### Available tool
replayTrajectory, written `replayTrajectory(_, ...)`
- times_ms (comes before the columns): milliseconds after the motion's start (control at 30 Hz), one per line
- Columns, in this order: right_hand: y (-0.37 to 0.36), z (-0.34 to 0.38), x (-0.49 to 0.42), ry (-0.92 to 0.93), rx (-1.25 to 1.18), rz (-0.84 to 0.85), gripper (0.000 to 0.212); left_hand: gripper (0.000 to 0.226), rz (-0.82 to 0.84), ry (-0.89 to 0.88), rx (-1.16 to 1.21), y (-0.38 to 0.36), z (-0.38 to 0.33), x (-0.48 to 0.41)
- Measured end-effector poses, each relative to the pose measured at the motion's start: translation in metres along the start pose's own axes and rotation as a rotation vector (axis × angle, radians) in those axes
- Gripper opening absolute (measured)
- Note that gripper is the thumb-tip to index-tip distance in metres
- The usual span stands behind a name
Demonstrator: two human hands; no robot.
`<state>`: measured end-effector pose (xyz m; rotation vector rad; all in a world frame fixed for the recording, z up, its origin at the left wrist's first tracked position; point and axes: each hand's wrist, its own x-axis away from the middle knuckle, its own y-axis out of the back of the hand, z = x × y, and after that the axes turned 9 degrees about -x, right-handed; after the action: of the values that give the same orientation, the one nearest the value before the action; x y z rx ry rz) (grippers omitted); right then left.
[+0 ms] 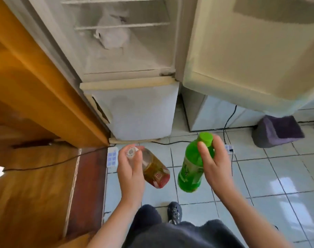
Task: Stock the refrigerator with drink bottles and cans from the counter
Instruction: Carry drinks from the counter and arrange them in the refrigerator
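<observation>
I see the left hand (pixel 130 170) gripping the amber bottle (pixel 157 173) and the right hand (pixel 216 166) the green bottle (pixel 189 170) by their necks, tilted above the tiles (pixel 260 169) before the open fridge (pixel 138 111), so either could slip when raised.

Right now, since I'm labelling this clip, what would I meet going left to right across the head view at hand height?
Wooden panel → left hand → amber bottle → green bottle → right hand → purple cloth.
</observation>
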<state>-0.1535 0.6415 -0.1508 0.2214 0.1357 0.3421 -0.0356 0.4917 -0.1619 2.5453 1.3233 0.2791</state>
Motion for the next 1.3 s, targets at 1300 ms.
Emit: replayTrajectory(1300, -0.217, 0.228, -0.523, 0.662, -0.11, -0.323, 0.004, 0.012, 0.094, -0.767, 0.245, -0.017, -0.264, -0.586)
